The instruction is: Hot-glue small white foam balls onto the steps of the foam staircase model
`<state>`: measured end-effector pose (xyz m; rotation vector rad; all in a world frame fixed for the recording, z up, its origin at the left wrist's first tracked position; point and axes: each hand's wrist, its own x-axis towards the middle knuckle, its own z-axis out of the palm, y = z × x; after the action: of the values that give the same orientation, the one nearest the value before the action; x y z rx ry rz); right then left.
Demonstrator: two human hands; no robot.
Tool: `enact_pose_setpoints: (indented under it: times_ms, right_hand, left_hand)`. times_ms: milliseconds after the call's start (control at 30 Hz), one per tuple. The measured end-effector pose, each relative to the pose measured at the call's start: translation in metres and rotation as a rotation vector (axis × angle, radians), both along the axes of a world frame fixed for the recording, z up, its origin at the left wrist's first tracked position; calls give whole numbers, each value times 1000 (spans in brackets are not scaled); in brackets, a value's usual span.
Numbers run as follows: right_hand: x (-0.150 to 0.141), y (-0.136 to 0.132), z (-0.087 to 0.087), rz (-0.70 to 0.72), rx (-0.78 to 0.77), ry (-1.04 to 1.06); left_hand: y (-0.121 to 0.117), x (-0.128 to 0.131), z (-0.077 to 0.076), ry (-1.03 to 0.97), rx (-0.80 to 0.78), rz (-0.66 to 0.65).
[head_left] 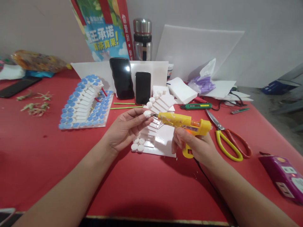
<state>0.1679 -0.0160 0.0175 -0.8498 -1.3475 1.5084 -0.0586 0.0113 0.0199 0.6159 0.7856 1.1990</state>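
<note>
Between the thumb and fingers of my left hand (129, 126) is a small white paper roll (147, 113). My right hand (195, 143) grips a yellow hot glue gun (176, 119), its metal nozzle pointing left and meeting or nearly meeting the roll. Beneath and behind both hands stands a white foam-board staircase model (163, 142), with several white rolls (138, 145) along its edge; my hands and the glue gun hide part of it. To the left sits a similar staircase model (82, 102) covered in blue-and-white rolls.
Scissors (229, 145) and a green utility knife (196, 106) lie to the right. A purple power socket (281, 178) is at the right edge. Two phones (143, 86) lean at the back, before a steel flask (142, 39). Green sticks (126, 107) lie left of the model.
</note>
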Motion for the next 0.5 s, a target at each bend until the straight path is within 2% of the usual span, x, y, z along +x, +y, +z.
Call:
enact_pose_setpoints:
  times_ms: [233, 500]
  right_hand:
    - [3, 0, -3, 15, -18, -12]
    - [13, 3, 4, -78, 64, 33]
  left_hand:
    - [-2, 4, 0, 159, 134, 106]
    - [-7, 2, -4, 617, 481, 203]
